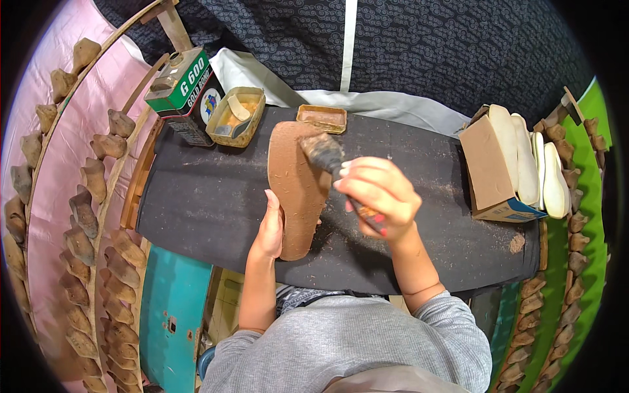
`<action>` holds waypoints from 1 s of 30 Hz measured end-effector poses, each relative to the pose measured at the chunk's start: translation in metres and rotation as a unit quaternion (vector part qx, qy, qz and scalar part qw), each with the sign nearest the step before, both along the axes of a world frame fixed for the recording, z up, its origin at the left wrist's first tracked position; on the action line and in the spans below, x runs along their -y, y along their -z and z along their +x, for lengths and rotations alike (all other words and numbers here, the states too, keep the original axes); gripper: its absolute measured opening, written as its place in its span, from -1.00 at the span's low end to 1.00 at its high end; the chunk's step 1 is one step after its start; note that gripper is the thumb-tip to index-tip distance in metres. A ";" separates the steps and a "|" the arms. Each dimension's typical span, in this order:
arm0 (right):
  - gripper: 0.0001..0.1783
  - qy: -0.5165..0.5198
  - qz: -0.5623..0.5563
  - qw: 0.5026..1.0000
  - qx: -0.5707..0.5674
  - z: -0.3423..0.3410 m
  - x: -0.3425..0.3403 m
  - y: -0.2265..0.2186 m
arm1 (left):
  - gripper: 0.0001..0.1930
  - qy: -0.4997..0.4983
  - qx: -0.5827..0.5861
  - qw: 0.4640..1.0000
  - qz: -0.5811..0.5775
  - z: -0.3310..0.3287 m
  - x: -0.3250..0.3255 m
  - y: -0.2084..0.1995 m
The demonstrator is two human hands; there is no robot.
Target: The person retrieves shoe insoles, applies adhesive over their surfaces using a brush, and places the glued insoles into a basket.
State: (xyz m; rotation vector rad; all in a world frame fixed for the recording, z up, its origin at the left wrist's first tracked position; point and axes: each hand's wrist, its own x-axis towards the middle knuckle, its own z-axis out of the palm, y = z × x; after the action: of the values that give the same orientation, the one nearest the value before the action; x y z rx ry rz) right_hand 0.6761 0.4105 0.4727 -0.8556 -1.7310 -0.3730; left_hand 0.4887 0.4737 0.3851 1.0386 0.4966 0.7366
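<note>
A brown shoe sole (293,190) is held upright over the table, its broad end away from me. My left hand (270,226) grips its left edge near the narrow end, thumb along the side and the other fingers hidden behind. In my right hand (380,193) is a paintbrush (322,152) with a dark, worn handle with red marks. Its bristles touch the sole's face near the upper right edge. Small crumbs or bumps show on the sole's surface.
A dark cloth covers the table (406,164), with shavings scattered on it. Behind stand a green and black metal can (187,98), a tub (252,128) with scrapers, and a shallow tray (322,118). A cardboard box (491,164) holds pale soles (555,180). Racks of wooden shoe lasts (82,209) flank both sides.
</note>
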 end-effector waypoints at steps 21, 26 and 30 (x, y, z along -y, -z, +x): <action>-0.64 -0.078 -0.100 0.991 -0.044 0.004 0.005 0.013 | -0.16 -0.030 0.007 0.999 -0.021 0.010 -0.006 0.005; -0.64 -0.051 -0.046 0.996 -0.063 0.004 0.000 0.008 | -0.16 0.017 0.011 1.000 -0.014 0.002 -0.006 0.013; -0.68 -0.005 -0.015 1.000 -0.024 -0.002 -0.008 0.003 | -0.17 0.025 -0.005 0.999 -0.021 0.009 0.004 0.012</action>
State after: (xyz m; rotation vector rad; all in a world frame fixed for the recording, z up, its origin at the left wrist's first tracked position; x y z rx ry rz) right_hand 0.6745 0.4187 0.4698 -0.8705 -1.6991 -0.3186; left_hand 0.4975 0.4700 0.3731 1.0135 0.4918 0.6742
